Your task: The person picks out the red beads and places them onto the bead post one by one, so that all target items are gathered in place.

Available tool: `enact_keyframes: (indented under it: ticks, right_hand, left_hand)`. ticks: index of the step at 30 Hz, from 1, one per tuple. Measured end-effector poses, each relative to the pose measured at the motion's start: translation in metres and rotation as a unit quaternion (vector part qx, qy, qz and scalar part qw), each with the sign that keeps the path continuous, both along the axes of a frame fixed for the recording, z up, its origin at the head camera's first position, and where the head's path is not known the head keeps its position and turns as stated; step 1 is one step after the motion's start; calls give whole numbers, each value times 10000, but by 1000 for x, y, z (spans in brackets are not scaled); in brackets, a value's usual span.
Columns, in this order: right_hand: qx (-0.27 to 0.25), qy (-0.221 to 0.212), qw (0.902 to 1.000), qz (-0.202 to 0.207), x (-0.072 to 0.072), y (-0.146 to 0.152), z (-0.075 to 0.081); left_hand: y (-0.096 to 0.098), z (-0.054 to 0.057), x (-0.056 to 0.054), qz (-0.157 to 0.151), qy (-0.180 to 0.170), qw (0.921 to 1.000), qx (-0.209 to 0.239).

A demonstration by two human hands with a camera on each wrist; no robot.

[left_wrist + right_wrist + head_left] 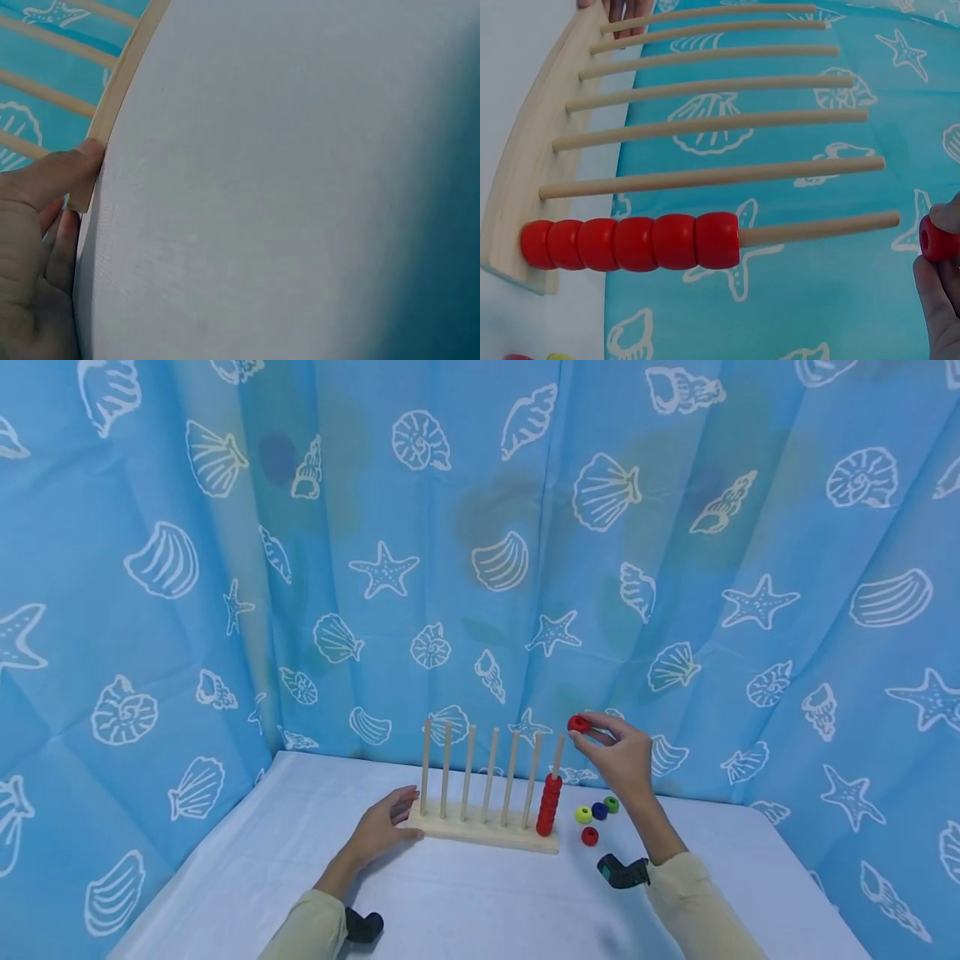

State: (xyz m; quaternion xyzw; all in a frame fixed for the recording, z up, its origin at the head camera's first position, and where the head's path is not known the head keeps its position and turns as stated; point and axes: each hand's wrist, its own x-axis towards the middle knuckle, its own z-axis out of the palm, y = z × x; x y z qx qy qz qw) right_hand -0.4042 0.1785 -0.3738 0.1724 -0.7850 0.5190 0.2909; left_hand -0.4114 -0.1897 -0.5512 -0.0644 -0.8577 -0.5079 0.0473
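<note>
A wooden peg rack (480, 833) with a row of upright pegs stands on the white table. Several red beads (549, 806) are stacked on its rightmost peg, the upper part of which is bare; the other pegs carry none. My left hand (381, 827) grips the left end of the base, thumb on the front edge and fingers behind, as the left wrist view shows. Just beyond the tip of the rightmost peg, my right hand (618, 752) pinches a red bead (939, 240) between thumb and fingers, its hole facing the peg tip in the right wrist view.
Right of the rack lie loose beads: a yellow bead (583, 814), a dark blue bead (599, 811), a green bead (611, 804) and a red bead (590, 836). A blue shell-patterned curtain (465, 635) hangs behind the white table (480, 902).
</note>
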Motion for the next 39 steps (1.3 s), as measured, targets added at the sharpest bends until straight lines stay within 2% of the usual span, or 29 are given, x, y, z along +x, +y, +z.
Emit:
enact_keyframes:
  ticks: [4, 8, 15, 25, 32, 39]
  right_hand:
    - [197, 111, 9997, 71, 13, -9, 13]
    - [338, 91, 9992, 175, 22, -15, 21]
    - [309, -193, 9992, 156, -8, -4, -5]
    - [86, -288, 9986, 445, -8, -9, -8]
    - [186, -359, 9990, 179, -9, -10, -10]
    - [333, -700, 9970, -49, -10, -10, -20]
  left_hand:
    - [0, 2, -1, -134, 76, 9997, -181]
    - [-1, 2, -1, -115, -19, 9999, -111]
    - [0, 2, 0, -48, -80, 9998, 149]
    - [0, 4, 1, -22, -124, 9992, 382]
    - [1, 3, 2, -25, -91, 9991, 418]
    - [0, 1, 1, 38, -12, 9993, 382]
